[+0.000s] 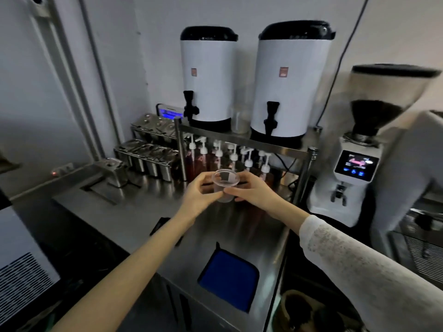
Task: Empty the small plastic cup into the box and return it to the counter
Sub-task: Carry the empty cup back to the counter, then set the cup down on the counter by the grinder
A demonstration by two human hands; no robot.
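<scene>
Above the steel counter (143,212) by the dispenser shelf (244,137), both hands, left hand (200,196) and right hand (255,192), around the small plastic cup (225,185).

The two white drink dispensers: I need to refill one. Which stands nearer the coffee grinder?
The right-hand dispenser, the bigger-looking one; it stands beside the coffee grinder, while the left-hand dispenser stands farther away.
</scene>
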